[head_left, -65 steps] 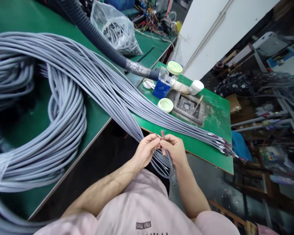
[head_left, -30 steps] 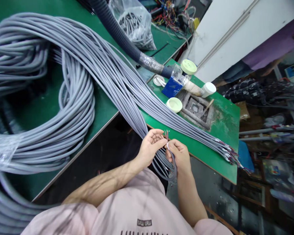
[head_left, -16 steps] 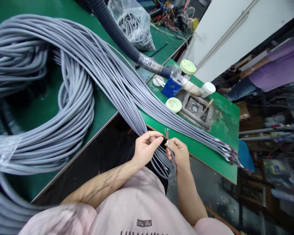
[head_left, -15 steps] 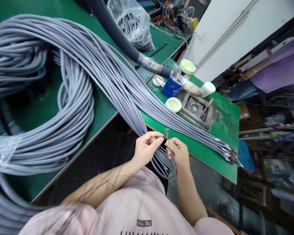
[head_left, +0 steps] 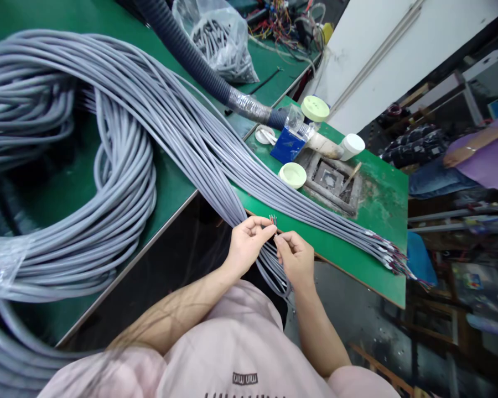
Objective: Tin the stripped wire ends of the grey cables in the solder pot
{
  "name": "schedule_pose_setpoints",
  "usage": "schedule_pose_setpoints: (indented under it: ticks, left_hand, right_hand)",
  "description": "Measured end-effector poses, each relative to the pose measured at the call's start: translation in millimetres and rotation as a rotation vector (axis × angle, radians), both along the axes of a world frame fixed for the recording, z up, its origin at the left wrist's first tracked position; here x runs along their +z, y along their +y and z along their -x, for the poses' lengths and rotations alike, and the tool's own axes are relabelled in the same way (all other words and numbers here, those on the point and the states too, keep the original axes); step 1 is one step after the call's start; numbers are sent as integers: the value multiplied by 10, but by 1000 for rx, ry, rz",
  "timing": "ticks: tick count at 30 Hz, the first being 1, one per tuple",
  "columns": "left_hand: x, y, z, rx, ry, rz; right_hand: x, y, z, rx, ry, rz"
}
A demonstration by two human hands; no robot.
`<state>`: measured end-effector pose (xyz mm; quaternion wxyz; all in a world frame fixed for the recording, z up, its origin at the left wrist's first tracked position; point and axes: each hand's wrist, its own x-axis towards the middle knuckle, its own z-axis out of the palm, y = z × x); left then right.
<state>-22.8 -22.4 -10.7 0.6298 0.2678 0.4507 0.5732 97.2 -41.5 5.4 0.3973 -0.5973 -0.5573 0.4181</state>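
My left hand point(head_left: 249, 243) pinches the thin coloured wires point(head_left: 273, 219) at the stripped end of a grey cable between thumb and forefinger, their tips sticking up past it. Close on its right, my right hand point(head_left: 296, 258) is closed on the same wire bunch lower down, and its fingers hide most of that part. Below and between both hands hang several loose grey cables point(head_left: 274, 273). Behind them a thick bundle of grey cables point(head_left: 249, 171) runs across the green bench, with stripped, coloured ends point(head_left: 392, 257) at the right.
A large coil of grey cable point(head_left: 124, 182) covers the left bench. A ribbed hose point(head_left: 199, 72) reaches over to a blue box point(head_left: 288, 145). Around it stand a pale green lid point(head_left: 292, 175), a white cup point(head_left: 352, 146) and a grimy square tray point(head_left: 351, 207). Another person point(head_left: 489, 149) is at far right.
My right hand has shifted slightly left and turned its grip. My left fingers have closed on the wires, which stood free above my right hand. The other person has moved right.
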Motion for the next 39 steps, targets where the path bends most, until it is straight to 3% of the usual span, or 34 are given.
schedule_pose_setpoints:
  ticks: [9,17,31,35,39]
  left_hand:
    - [71,21,-3,16,-138,84]
    - [55,3,18,-62,-367,199]
    - [20,-7,31,-142,-452,192]
    - [3,-20,29,-81,-346,147]
    - [4,-74,79,76,23,-51]
  right_hand:
    - [-32,-19,12,3,-101,-54]
    - [-24,-17,22,2,-87,-61]
    - [-62,-28,18,3,-36,-41]
    - [-31,-8,31,-10,10,-13]
    - [-19,34,46,82,194,132]
